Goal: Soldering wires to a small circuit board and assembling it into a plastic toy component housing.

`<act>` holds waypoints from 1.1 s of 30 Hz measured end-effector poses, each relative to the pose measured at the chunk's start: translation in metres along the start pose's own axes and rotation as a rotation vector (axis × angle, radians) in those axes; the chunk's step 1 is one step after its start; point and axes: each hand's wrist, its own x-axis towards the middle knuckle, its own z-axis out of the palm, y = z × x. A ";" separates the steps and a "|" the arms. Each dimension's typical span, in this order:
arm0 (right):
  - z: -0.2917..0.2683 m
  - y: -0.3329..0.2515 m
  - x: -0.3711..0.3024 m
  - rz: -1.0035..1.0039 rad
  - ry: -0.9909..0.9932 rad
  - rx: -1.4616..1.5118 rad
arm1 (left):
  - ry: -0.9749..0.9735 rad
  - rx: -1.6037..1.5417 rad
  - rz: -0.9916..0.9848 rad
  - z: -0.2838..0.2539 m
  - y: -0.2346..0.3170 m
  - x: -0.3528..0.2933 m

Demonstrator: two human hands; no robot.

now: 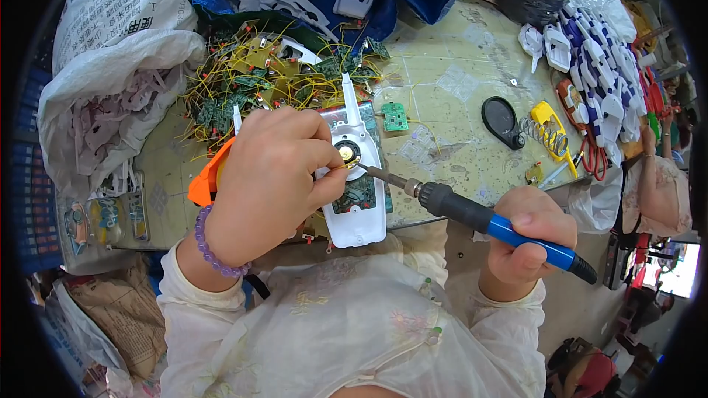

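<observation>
My right hand (pixel 531 239) is wrapped round the blue handle of a soldering iron (pixel 472 214). The iron's tip points left and reaches a round speaker (pixel 346 152) set in a white plastic housing half (pixel 361 230). Over the housing's left side, my left hand (pixel 276 177) is closed in a pinch. Its fingertips are close to the iron's tip, where a small yellowish bit shows; what they grip is too small to make out. Partly covered by this hand is an orange plastic piece (pixel 209 178). Beneath the housing lies a dark green panel (pixel 376 121).
Circuit boards with yellow wires (pixel 254 77) are heaped behind my left hand. A lone green board (pixel 396 116) and a black magnifier-shaped part (pixel 503 121) lie right of the housing. Further right are a yellow stand with a coil (pixel 549 130), red-handled scissors (pixel 592 158) and piled white-and-purple housings (pixel 601 81).
</observation>
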 end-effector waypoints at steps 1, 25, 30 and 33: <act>0.000 0.000 0.000 -0.003 -0.002 0.005 | -0.001 0.000 0.001 0.000 0.001 0.001; 0.003 0.007 0.004 -0.034 -0.035 0.023 | -0.042 0.040 0.007 -0.004 0.002 0.004; 0.003 0.006 0.005 -0.005 -0.031 0.011 | -0.048 0.032 -0.002 -0.003 0.002 0.004; 0.000 0.005 0.002 0.003 -0.010 0.040 | -0.053 0.024 -0.005 -0.004 0.003 0.003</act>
